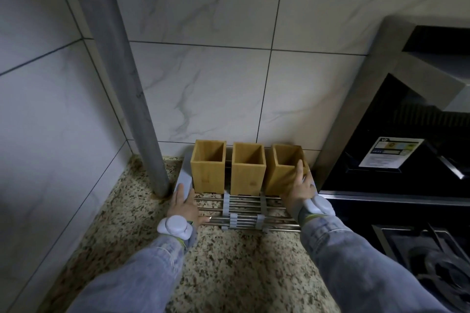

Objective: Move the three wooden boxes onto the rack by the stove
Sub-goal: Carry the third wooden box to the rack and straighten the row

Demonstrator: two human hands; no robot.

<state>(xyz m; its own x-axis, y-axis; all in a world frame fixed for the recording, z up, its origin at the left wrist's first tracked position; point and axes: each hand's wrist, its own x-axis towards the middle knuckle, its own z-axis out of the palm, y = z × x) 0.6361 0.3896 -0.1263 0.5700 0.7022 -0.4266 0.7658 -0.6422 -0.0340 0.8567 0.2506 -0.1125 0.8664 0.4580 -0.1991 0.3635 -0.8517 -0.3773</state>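
Three open-topped wooden boxes stand in a row on the metal rack (pixel 254 211) against the tiled wall: the left box (pixel 208 169), the middle box (pixel 248 171) and the right box (pixel 282 173). My right hand (pixel 298 187) grips the right box at its right front corner, thumb over the rim. The right box looks slightly tilted. My left hand (pixel 184 204) lies flat on the rack's grey left end piece (pixel 184 176), fingers spread, holding nothing.
A grey vertical pipe (pixel 132 99) runs down to the speckled granite counter (pixel 229 262) just left of the rack. A black stove and hood (pixel 407 160) stand close on the right. Tiled walls close off the back and left.
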